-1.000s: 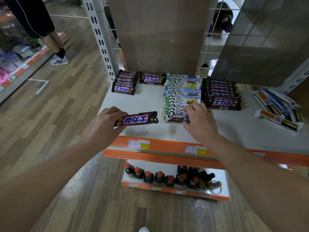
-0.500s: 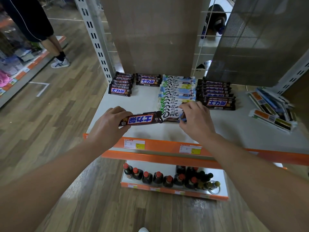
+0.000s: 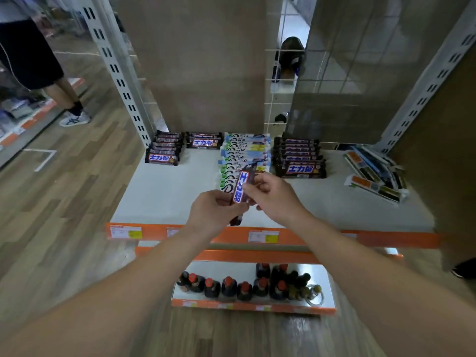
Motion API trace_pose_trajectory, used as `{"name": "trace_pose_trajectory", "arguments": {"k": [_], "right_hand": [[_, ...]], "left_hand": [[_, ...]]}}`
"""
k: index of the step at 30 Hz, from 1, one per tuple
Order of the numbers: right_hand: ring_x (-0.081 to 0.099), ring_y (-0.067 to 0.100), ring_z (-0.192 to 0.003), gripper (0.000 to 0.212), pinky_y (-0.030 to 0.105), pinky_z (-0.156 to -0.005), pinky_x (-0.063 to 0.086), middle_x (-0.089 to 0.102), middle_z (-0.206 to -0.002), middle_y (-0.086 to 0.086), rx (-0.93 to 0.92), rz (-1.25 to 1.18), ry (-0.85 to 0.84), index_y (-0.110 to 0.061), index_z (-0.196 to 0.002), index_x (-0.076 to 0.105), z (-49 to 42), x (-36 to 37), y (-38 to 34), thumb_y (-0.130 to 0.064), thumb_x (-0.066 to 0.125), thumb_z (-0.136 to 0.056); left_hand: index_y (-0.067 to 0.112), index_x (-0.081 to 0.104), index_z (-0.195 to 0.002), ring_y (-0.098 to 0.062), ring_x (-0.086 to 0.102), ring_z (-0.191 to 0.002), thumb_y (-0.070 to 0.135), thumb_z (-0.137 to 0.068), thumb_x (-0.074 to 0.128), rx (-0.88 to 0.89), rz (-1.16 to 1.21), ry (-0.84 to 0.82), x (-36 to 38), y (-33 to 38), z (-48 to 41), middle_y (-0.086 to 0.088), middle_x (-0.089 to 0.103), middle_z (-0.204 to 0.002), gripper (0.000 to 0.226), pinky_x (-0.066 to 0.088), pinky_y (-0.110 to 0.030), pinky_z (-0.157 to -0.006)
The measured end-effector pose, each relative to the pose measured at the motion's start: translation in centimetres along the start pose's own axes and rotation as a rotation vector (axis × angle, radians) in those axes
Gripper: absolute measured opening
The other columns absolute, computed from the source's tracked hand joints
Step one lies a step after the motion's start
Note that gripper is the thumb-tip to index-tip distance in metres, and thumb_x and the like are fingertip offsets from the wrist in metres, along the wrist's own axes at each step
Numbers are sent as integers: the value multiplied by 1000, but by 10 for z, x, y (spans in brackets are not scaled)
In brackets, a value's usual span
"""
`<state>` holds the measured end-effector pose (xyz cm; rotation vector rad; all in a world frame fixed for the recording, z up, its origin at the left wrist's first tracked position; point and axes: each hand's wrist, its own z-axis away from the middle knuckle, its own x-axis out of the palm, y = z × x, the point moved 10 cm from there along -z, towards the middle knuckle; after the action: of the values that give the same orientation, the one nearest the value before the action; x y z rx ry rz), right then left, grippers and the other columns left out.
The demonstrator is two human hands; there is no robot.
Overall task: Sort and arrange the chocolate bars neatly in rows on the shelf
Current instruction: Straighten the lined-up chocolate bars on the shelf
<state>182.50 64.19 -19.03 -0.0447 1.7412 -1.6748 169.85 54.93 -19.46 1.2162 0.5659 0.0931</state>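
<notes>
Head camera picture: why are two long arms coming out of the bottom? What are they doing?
There's no machine here. A person wears a camera on their head, so you look down their own arms. Their left hand and right hand both hold one dark Snickers bar above a white shop shelf. On it lie stacks of Snickers bars, a row of white-wrapped bars and some flat packets. Dark bottles stand on the lower shelf.

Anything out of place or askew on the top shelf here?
Yes. At the right end of the shelf, flat packets lie fanned and overlapping at an angle, unlike the neater rows of chocolate bars. One dark bar is off the shelf, held by the left hand and right hand.
</notes>
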Motion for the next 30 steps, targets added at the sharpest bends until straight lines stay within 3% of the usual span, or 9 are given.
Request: {"name": "trace_pose_trajectory", "arguments": {"k": [4, 8, 10, 12, 16, 19, 22, 26, 30], "right_hand": [[67, 14, -88, 30, 23, -63, 51, 68, -111, 3, 74, -21, 37, -20, -123, 60, 5, -15, 10, -28, 54, -95], [66, 23, -79, 29, 32, -59, 49, 69, -99, 2, 84, 114, -35, -25, -120, 62, 16, -39, 14, -25, 43, -98], [64, 21, -79, 29, 36, -63, 52, 67, -97, 0, 51, 225, -91, -27, -117, 65, 20, -45, 12, -25, 43, -98], [62, 18, -77, 29, 34, -63, 51, 65, -96, -1, 16, 317, -136, -26, -115, 67, 23, -47, 9, -26, 44, -97], [59, 12, -74, 26, 24, -57, 44, 63, -91, -5, -12, 326, -162, -28, -112, 68, 28, -51, 5, -27, 47, -96], [59, 8, -77, 23, 22, -61, 47, 63, -93, -7, -42, 344, -174, -31, -115, 63, 33, -56, 7, -32, 56, -92], [56, 1, -86, 37, 19, -71, 46, 60, -100, -15, -158, 473, -157, -34, -117, 55, 40, -69, 7, -36, 69, -83], [48, 6, -102, 39, 26, -82, 44, 54, -110, -11, -253, 726, 34, -30, -121, 55, 48, -103, 17, -35, 66, -85], [47, 9, -106, 41, 26, -85, 43, 53, -112, -8, -251, 750, 183, -24, -125, 59, 53, -127, 27, -29, 66, -86]], "left_hand": [[15, 67, -87, -15, 68, -69, 40, -77, 74, 62, -23, -67, 34, 12, 9, -1, 70, -80, 28, 57, -33, -70], [23, 58, -112, -12, 53, -98, 34, -79, 71, 531, -611, 108, 27, 49, 18, 6, 57, -111, 37, 52, -31, -73], [25, 49, -127, -19, 41, -115, 30, -75, 74, 712, -791, 153, 30, 62, 25, 3, 49, -128, 57, 49, -37, -82], [27, 48, -131, -19, 39, -121, 33, -77, 72, 795, -869, 127, 38, 72, 28, 5, 50, -133, 60, 46, -38, -91], [26, 60, -121, -20, 55, -108, 35, -81, 69, 858, -933, 32, 56, 79, 25, 7, 64, -117, 42, 46, -38, -90], [24, 63, -114, -21, 57, -101, 34, -82, 69, 888, -929, 13, 60, 83, 22, 6, 66, -108, 34, 48, -36, -83], [22, 64, -115, -20, 56, -98, 31, -83, 70, 841, -816, 44, 51, 85, 14, 5, 66, -106, 33, 48, -34, -74], [22, 66, -113, -20, 55, -96, 36, -82, 70, 834, -799, 87, 52, 86, 10, 5, 67, -101, 34, 45, -32, -70], [22, 65, -112, -22, 53, -99, 40, -81, 70, 875, -858, 42, 80, 91, 8, 3, 66, -102, 36, 43, -35, -76]]}}
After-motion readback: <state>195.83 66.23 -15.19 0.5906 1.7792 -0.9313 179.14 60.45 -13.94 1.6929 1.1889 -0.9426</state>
